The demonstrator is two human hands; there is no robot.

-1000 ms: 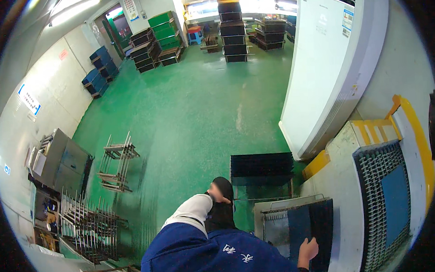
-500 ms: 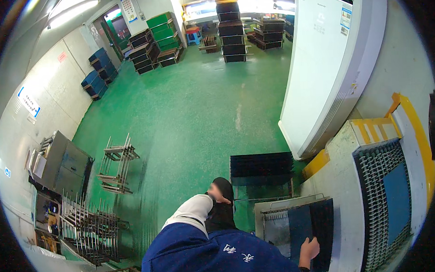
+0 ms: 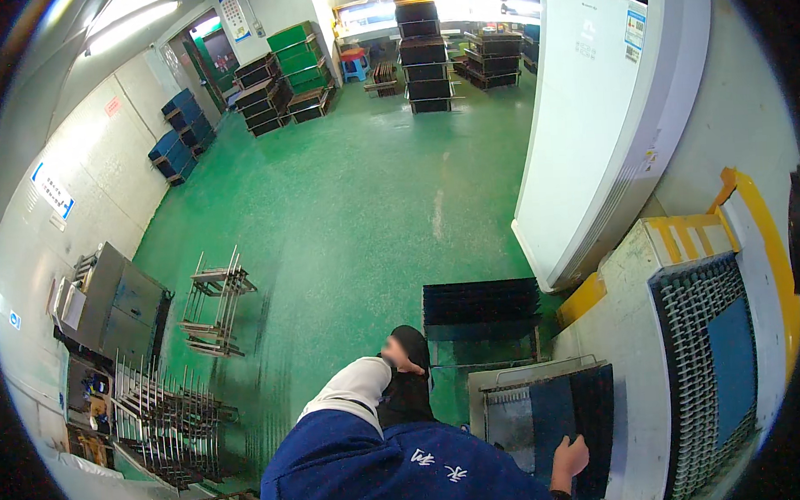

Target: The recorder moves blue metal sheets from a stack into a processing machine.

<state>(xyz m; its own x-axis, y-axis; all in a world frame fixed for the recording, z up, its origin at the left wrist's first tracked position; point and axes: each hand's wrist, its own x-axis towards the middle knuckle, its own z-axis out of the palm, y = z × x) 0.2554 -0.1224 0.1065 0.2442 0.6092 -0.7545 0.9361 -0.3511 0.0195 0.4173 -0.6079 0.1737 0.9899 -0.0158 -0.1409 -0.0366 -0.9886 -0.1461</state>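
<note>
My right hand (image 3: pixel 569 460), with a dark cuff, is over a shallow tray (image 3: pixel 510 411) at the lower right. Its fingers are curled where a blue sheet (image 3: pixel 554 412) meets a black sheet (image 3: pixel 597 397). Whether anything is pinched between them is hidden. At the end of a white sleeve (image 3: pixel 356 388), a blurred patch of skin, seemingly my left hand (image 3: pixel 404 356), lies against black fabric (image 3: pixel 410 399). Its fingers are not clear. Ahead of the tray, a dark ribbed stack (image 3: pixel 481 311) sits in a metal frame on the floor.
To the right, a sloped woven belt (image 3: pixel 699 354) carries another blue sheet (image 3: pixel 732 371). Beyond it stands a tall white cabinet (image 3: pixel 580 111). Metal racks (image 3: pixel 164 421) and a grey cabinet (image 3: pixel 120 299) line the left. Stacked crates (image 3: pixel 427 73) stand far across the green floor (image 3: pixel 327 191).
</note>
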